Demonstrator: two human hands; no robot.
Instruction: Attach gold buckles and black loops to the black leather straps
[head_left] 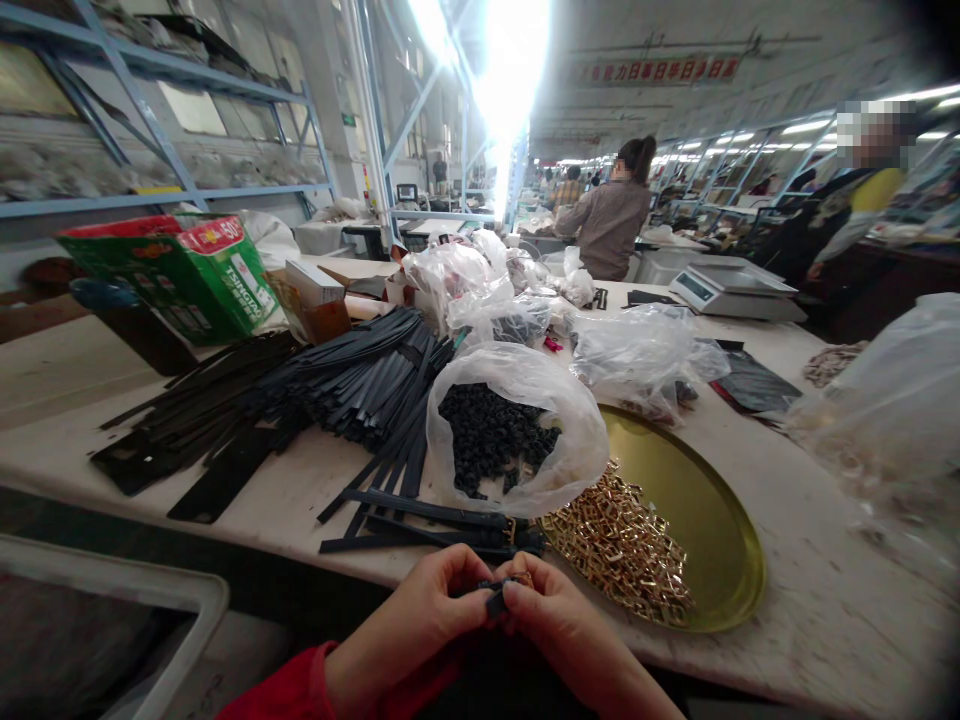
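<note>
Close to the table's front edge, my left hand (431, 610) and my right hand (559, 620) meet, fingers pinched together. Between them is the end of a dark strap (495, 602), gripped from both sides. A bit of gold metal, seemingly a buckle (521, 578), shows at my right fingertips, partly covered. Just beyond lie several finished-looking dark straps (442, 535), one bearing a gold buckle. A clear plastic bag (577, 465) stands open behind, holding small black loops (487, 430). To the right, gold buckles (622, 545) are heaped on a round golden tray (724, 560).
Bundles of dark straps (360, 375) spread across the table's left side, near a green box (217, 280). Filled plastic bags (637, 350) and a scale (735, 288) stand farther back. A white bin (214, 600) is at lower left. Two people (611, 220) stand beyond the table.
</note>
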